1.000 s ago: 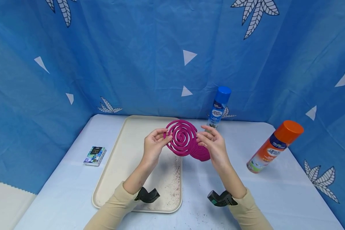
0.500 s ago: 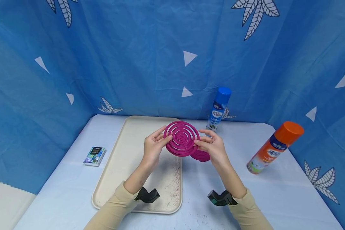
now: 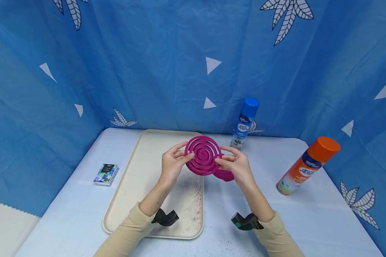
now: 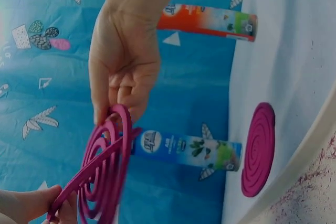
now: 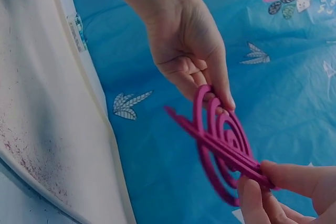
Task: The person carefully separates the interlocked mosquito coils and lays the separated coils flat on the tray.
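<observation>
Raised above the tray's right edge, a magenta mosquito coil (image 3: 203,154) is held between both hands. My left hand (image 3: 172,162) pinches its left rim between thumb and fingers. At the opposite rim, my right hand (image 3: 239,167) pinches with thumb and fingers. In the wrist views its spirals stand partly apart, crossing at an angle like two interleaved coils (image 5: 226,153). A second magenta coil (image 4: 259,150) lies flat on the white table, right of the tray; in the head view the held coil and right hand partly cover it.
A cream tray (image 3: 154,164) with reddish crumbs lies under the left arm. Behind the right hand stands a blue spray can (image 3: 244,123). An orange-capped spray can (image 3: 308,164) stands farther right. Left of the tray sits a small floral-printed pack (image 3: 106,174). Blue cloth hangs behind.
My right hand's fingers have shifted slightly left and down onto the rim. The coil's spirals first drew closer together as seen from the head. My left hand has barely moved.
</observation>
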The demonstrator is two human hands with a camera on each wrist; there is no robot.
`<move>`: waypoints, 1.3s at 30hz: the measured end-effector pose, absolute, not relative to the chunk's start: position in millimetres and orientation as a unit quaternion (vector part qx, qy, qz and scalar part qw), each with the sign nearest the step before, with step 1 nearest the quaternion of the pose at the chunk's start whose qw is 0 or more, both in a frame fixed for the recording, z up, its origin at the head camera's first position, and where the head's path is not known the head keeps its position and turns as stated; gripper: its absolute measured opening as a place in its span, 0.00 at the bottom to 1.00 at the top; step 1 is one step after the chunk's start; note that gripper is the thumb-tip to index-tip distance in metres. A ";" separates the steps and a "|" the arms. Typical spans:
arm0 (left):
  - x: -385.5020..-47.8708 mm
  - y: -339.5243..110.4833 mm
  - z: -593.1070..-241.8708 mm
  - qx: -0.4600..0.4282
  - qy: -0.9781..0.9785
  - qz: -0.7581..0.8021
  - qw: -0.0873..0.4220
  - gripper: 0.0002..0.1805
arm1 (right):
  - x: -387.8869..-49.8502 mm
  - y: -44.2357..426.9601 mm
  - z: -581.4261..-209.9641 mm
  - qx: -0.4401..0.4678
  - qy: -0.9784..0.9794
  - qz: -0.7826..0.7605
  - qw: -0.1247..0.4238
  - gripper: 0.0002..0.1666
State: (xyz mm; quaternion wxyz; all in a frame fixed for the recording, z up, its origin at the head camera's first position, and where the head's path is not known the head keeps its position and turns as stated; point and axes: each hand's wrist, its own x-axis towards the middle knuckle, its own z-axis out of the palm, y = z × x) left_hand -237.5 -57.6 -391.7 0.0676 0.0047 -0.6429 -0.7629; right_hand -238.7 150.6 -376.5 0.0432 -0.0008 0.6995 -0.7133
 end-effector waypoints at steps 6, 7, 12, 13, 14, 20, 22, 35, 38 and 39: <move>-238.4 -59.9 -391.6 -0.009 -0.672 -0.736 0.085 0.23 | -240.9 152.2 -376.1 0.007 0.695 -0.718 0.033 0.31; -238.7 -60.5 -392.0 -0.014 -0.685 -0.723 0.091 0.23 | -241.4 153.0 -375.9 0.005 0.694 -0.719 0.031 0.31; -240.4 -63.0 -393.4 -0.032 -0.729 -0.675 0.109 0.20 | -241.9 158.2 -374.1 -0.004 0.689 -0.725 0.022 0.31; -240.7 -63.5 -393.4 -0.033 -0.733 -0.672 0.107 0.19 | -241.9 159.2 -373.9 -0.007 0.688 -0.726 0.021 0.30; -241.2 -64.2 -393.5 -0.034 -0.736 -0.669 0.104 0.18 | -241.8 160.4 -373.8 -0.011 0.687 -0.726 0.021 0.31; -247.5 -70.2 -396.5 -0.025 -0.722 -0.690 0.051 0.18 | -242.4 164.6 -373.1 -0.045 0.700 -0.712 0.018 0.28; -249.7 -72.2 -396.4 -0.020 -0.701 -0.713 0.022 0.18 | -243.4 165.5 -372.9 -0.051 0.703 -0.709 0.021 0.28; -253.2 -74.7 -394.1 0.022 -0.557 -0.826 -0.080 0.20 | -243.5 161.2 -369.1 -0.025 0.666 -0.744 0.049 0.30; -252.5 -77.1 -394.4 0.019 -0.500 -0.857 -0.122 0.21 | -242.0 161.7 -367.9 -0.033 0.680 -0.732 0.037 0.32; -252.2 -77.4 -394.6 0.017 -0.489 -0.862 -0.130 0.21 | -241.6 161.9 -367.8 -0.030 0.675 -0.736 0.040 0.32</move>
